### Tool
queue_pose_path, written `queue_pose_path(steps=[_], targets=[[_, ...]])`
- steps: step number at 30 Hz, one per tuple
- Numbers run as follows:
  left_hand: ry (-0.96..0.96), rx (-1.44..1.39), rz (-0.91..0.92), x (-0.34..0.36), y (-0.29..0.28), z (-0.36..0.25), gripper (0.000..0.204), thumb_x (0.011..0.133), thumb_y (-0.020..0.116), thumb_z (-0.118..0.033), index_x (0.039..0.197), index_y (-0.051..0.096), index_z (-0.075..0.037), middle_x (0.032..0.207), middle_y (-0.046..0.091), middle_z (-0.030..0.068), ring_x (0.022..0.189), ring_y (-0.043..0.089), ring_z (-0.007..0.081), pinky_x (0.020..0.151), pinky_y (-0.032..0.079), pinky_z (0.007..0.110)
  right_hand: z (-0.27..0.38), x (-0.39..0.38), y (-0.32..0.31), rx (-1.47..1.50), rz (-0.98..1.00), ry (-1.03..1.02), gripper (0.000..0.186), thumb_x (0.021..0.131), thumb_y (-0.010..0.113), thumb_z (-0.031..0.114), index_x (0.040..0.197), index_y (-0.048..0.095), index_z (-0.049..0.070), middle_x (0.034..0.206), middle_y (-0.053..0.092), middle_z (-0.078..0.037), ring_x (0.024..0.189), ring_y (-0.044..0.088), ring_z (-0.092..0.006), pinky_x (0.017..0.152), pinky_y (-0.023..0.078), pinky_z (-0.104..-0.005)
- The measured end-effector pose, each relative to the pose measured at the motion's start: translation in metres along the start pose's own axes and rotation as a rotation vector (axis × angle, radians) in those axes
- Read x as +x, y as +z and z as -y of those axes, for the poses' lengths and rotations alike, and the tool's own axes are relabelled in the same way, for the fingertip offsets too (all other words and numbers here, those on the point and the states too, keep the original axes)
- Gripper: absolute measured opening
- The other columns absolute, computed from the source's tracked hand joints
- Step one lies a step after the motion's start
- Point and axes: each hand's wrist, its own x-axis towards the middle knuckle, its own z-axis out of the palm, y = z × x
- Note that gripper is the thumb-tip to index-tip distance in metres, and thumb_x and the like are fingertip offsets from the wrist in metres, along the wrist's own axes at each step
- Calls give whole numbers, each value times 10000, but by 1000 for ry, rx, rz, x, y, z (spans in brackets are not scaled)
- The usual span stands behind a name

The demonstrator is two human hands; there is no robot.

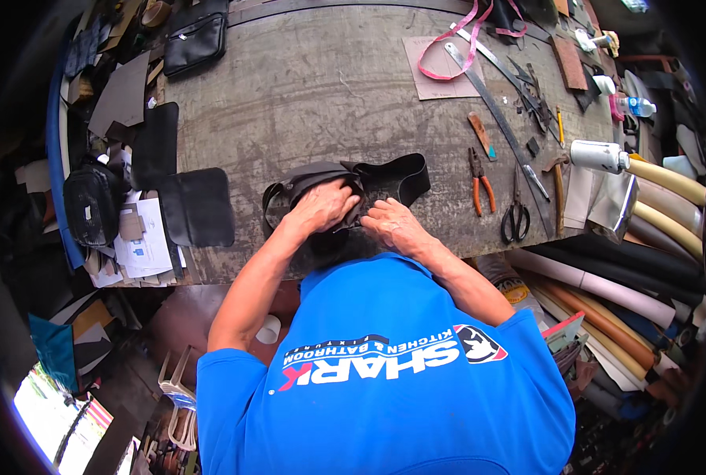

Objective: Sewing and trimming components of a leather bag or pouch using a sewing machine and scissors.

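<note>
A dark bag-like piece (pixel 297 178) lies bunched at the near edge of the worn workbench (pixel 297 95), with a wide black strap (pixel 412 178) looped out to its right. My left hand (pixel 325 206) reaches over the piece, fingers curled into its folds and gripping it. Close by on the right, my right hand (pixel 388 222) has bent fingers at the piece's edge; what they hold, if anything, is too small to make out.
Orange pliers (pixel 481 190), scissors (pixel 515 222), a long metal ruler (pixel 495 119), a hammer (pixel 559 198) and a white can (pixel 594 156) lie on the right. Black pouches (pixel 194 43), flat black panels (pixel 194 206) and papers (pixel 147 237) line the left. Material rolls (pixel 598 289) fill the lower right.
</note>
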Motion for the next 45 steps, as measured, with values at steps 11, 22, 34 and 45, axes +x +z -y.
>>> queue_pose_path(steps=[11, 22, 34, 45], targets=[[-46, -81, -144, -8, -47, -19, 202, 902, 617, -197, 911, 625, 4, 894, 636, 195, 879, 626, 370, 747, 496, 450, -29, 32, -17, 22, -136, 97, 91, 791, 631, 92, 830, 553, 68, 795, 490, -85, 778, 503, -283, 683, 432, -391], [341, 76, -111, -8, -25, -29, 709, 688, 745, -147, 1338, 486, -33, 1441, 463, 114, 1352, 409, 315, 1098, 343, 450, -21, 6, -8, 115, -56, 92, 273, 786, 643, 13, 1049, 572, 24, 920, 574, -131, 895, 579, -323, 726, 466, -422], [-184, 47, -106, -35, -12, -18, 595, 828, 717, -211, 1311, 476, 39, 1156, 572, 221, 1045, 579, 374, 900, 491, 437, -8, 36, -14, -220, -188, 168, 73, 769, 621, 83, 793, 559, 55, 807, 533, -81, 795, 534, -266, 707, 410, -389], [-172, 571, -192, -41, -20, -27, 517, 732, 754, -201, 1171, 582, 12, 970, 593, 114, 950, 542, 254, 856, 417, 357, -33, 60, -25, -384, -214, 81, 113, 807, 605, 110, 894, 613, 38, 1388, 494, -132, 1365, 391, -299, 1059, 369, -423]])
